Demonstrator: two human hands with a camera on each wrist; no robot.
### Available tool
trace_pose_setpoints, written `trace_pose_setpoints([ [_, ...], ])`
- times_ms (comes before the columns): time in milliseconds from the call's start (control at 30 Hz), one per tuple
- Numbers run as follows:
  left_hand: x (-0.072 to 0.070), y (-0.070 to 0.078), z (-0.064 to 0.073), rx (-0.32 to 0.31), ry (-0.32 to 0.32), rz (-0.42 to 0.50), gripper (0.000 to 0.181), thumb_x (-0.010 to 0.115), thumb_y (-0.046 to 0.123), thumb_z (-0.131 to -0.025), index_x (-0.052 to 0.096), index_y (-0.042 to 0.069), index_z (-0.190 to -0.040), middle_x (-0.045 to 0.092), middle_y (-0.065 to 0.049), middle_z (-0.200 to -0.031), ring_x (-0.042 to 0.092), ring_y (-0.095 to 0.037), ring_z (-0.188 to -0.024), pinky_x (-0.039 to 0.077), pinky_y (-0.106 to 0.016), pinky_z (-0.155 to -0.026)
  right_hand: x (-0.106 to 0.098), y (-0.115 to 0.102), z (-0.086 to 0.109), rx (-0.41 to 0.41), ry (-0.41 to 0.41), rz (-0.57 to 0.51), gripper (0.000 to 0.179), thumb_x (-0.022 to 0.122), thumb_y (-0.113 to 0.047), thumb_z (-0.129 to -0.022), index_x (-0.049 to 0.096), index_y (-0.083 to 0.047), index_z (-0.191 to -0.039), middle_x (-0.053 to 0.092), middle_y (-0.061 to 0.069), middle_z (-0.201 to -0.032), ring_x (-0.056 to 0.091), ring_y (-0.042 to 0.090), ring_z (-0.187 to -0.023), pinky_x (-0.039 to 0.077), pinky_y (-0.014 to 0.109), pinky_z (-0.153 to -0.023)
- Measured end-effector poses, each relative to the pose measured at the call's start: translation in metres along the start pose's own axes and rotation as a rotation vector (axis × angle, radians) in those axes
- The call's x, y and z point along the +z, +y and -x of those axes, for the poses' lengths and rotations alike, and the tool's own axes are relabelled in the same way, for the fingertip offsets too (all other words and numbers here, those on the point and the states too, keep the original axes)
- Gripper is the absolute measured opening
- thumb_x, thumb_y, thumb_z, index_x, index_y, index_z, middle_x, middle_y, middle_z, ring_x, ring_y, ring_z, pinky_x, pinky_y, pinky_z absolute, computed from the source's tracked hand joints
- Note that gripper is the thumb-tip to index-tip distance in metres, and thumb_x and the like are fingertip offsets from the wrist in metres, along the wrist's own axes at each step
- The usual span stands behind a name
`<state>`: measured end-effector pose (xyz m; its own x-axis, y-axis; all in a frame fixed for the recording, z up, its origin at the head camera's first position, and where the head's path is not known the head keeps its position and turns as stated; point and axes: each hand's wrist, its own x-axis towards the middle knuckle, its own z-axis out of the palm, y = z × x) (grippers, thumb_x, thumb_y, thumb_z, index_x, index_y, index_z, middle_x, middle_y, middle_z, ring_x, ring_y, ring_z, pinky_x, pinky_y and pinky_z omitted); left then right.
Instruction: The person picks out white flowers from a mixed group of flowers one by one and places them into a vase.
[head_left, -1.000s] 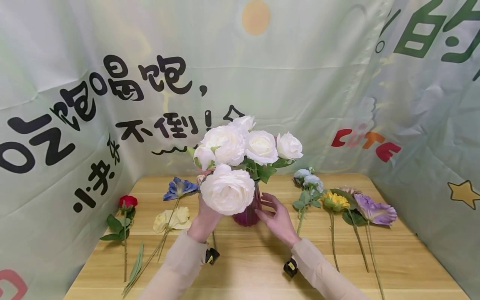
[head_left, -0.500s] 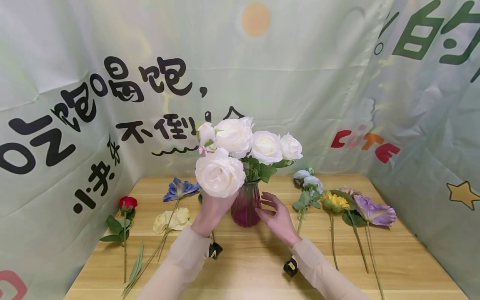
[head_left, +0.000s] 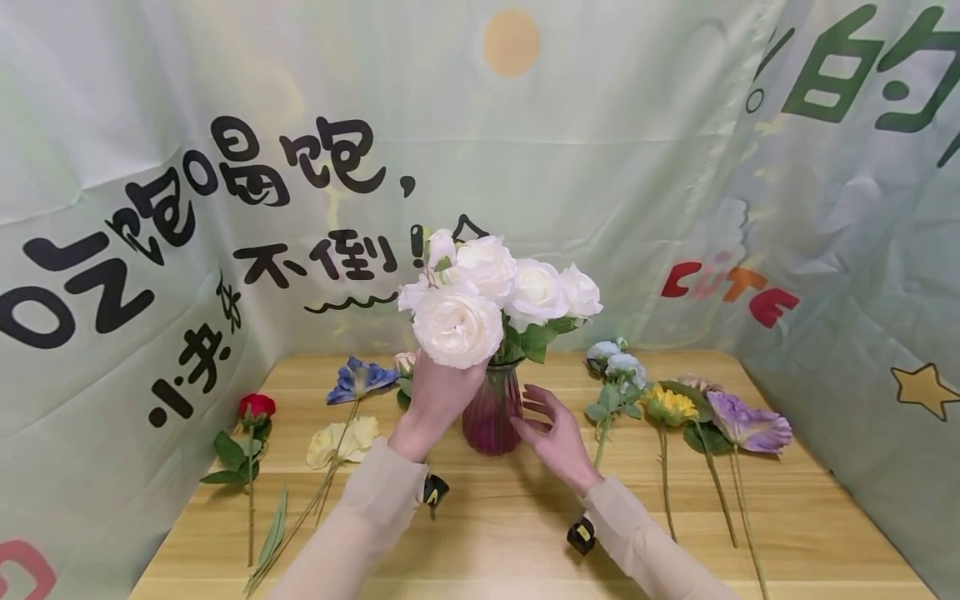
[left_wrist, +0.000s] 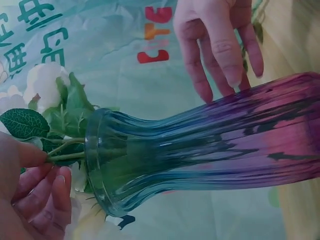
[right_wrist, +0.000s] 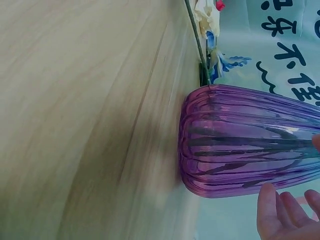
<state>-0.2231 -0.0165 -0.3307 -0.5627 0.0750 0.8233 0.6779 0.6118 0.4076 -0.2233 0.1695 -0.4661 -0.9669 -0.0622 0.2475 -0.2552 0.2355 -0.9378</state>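
A ribbed glass vase point(head_left: 492, 408), blue-green at the neck and purple-pink below, stands upright on the table with leafy white artificial roses point(head_left: 536, 292) in it. My left hand point(head_left: 442, 396) is at its mouth, and a large white flower point(head_left: 457, 325) hides the fingers from above. In the left wrist view, thumb and fingertips pinch a green stem point(left_wrist: 67, 156) just outside the glass rim point(left_wrist: 95, 160). Stems run down inside the vase. On the vase's right side is my right hand point(head_left: 557, 433), its fingers spread and fingertips right at the glass point(right_wrist: 250, 145).
Left on the table point(head_left: 495, 542) lie a red rose point(head_left: 257, 406), a blue flower point(head_left: 362, 379) and a cream flower point(head_left: 341, 442). Light-blue flowers point(head_left: 624, 367), a yellow flower point(head_left: 670, 404) and a purple flower point(head_left: 750, 421) lie right. A printed cloth point(head_left: 600, 167) hangs behind.
The left hand has moved up and right to the vase's mouth, carrying the large white flower with it. Its blooms now sit closer to the other roses. The right hand stays beside the vase.
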Motion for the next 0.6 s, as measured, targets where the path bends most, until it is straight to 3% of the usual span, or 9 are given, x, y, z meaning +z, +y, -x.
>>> trace_pose_setpoints([
  [100,0.003,-0.001,0.0,0.036,0.001,-0.05,0.018,0.072,0.01,-0.089,0.063,0.001,-0.102,0.067,-0.015,-0.102,0.067,-0.03,-0.101,0.056,-0.048,-0.086,-0.002,0.001,0.0,0.004,0.003,0.002,0.058,0.074,-0.008,-0.09,0.051,-0.002,-0.143,0.056,0.021,-0.143,0.059,0.04,-0.128,0.054,0.047,-0.103],
  [233,0.007,-0.004,0.004,0.132,0.024,-0.141,0.017,0.074,0.007,-0.085,0.062,0.001,-0.097,0.065,-0.014,-0.098,0.065,-0.03,-0.098,0.056,-0.047,-0.084,-0.002,0.001,0.001,0.006,0.002,0.004,0.058,0.074,-0.006,-0.09,0.05,0.0,-0.143,0.056,0.022,-0.143,0.058,0.041,-0.128,0.054,0.047,-0.104],
  [333,0.007,-0.007,0.009,0.207,0.051,-0.213,0.021,0.077,0.007,-0.082,0.062,0.001,-0.095,0.065,-0.016,-0.102,0.062,-0.033,-0.108,0.053,-0.049,-0.094,-0.002,0.001,0.002,0.008,-0.003,0.003,0.058,0.073,-0.005,-0.09,0.049,0.001,-0.143,0.056,0.022,-0.143,0.058,0.041,-0.128,0.054,0.046,-0.104],
  [467,0.005,-0.009,0.016,0.187,0.027,-0.128,0.028,0.077,0.006,-0.083,0.061,-0.003,-0.105,0.063,-0.021,-0.117,0.056,-0.038,-0.123,0.047,-0.054,-0.105,-0.002,0.002,0.003,0.012,-0.003,0.008,0.057,0.073,-0.005,-0.09,0.05,-0.001,-0.142,0.056,0.022,-0.142,0.059,0.041,-0.128,0.054,0.046,-0.104],
  [600,0.002,-0.012,0.027,0.08,-0.016,0.013,0.032,0.075,0.005,-0.085,0.059,-0.002,-0.112,0.065,-0.019,-0.116,0.062,-0.035,-0.116,0.051,-0.052,-0.097,-0.004,0.003,0.002,0.014,0.0,0.011,0.057,0.074,-0.006,-0.09,0.051,-0.003,-0.142,0.057,0.021,-0.142,0.059,0.04,-0.127,0.054,0.046,-0.104],
])
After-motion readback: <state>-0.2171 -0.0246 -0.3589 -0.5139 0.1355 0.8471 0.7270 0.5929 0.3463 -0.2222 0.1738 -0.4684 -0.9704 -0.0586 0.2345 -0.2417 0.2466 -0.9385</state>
